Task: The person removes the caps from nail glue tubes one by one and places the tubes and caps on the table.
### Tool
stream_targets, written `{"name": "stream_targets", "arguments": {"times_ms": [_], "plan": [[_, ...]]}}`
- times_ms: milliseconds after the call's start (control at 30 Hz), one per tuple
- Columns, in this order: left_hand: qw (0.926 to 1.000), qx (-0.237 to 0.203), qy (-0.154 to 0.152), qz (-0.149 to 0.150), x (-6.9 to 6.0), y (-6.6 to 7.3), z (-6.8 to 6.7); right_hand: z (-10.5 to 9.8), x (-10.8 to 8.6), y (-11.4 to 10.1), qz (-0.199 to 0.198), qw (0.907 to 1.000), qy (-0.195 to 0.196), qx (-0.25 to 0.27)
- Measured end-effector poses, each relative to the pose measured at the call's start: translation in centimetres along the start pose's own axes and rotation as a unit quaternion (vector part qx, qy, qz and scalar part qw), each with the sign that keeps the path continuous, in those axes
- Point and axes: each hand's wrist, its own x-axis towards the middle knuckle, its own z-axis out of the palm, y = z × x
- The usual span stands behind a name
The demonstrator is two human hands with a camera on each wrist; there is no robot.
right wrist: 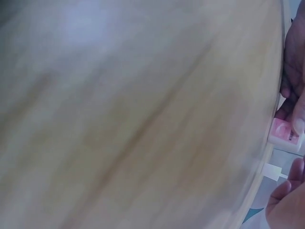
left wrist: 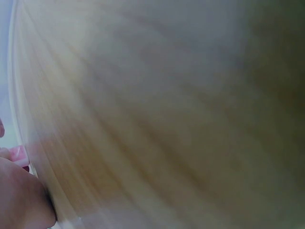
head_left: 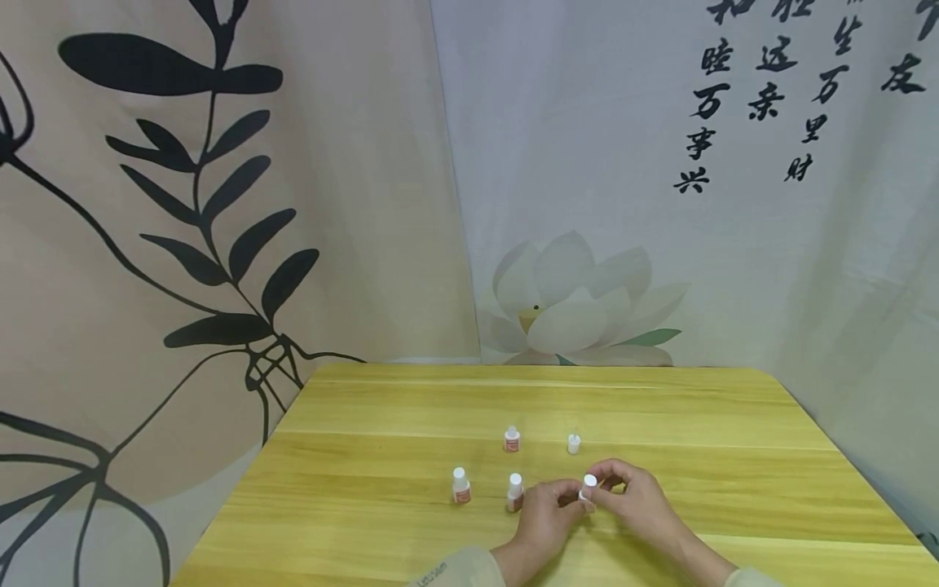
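As the left hand (head_left: pixel 544 514) pinches a bottle (right wrist: pixel 280 130) right of lower centre in the head view, the right hand (head_left: pixel 643 503) pinches its white top (head_left: pixel 590 481), apparently mid-work; whether three bottles (head_left: pixel 460 494) farther left are finished, I cannot tell.

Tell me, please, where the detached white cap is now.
In the head view, the white cap stands on the wooden table, just right of centre, beyond the held bottle.
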Motion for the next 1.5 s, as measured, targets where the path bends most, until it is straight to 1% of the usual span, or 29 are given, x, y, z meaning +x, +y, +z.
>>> {"name": "stream_targets", "arguments": {"times_ms": [267, 467, 733, 1000, 1067, 1233, 1500], "plan": [[1.0000, 0.008, 0.001, 0.005, 0.11, 0.06, 0.04, -0.09, 0.02, 0.00, -0.005, 0.9999, -0.006, 0.008], [1.0000, 0.000, -0.003, 0.003, 0.05, 0.13, -0.01, -0.11, 0.03, -0.10, -0.003, 0.9998, -0.014, 0.012], [1.0000, -0.002, 0.001, 0.000, 0.01, 0.07, 0.09, -0.01, -0.07, -0.06, 0.003, 0.9999, 0.007, -0.010], [1.0000, 0.000, 0.004, -0.001, 0.05, 0.09, 0.11, -0.14, 0.10, 0.28, -0.018, 0.9998, -0.008, 0.001], [1.0000, 0.001, 0.005, 0.001, 0.06, 0.11, 0.08, -0.09, 0.14, 0.25, -0.017, 0.9998, -0.006, 0.002], [1.0000, -0.007, 0.004, 0.003, -0.05, 0.19, 0.00, 0.06, 0.09, 0.14, 0.001, 1.0000, -0.001, 0.008], [0.9999, -0.012, 0.005, -0.002, -0.04, 0.03, 0.05, 0.08, 0.09, 0.08, 0.006, 0.9999, 0.008, -0.006]]}}
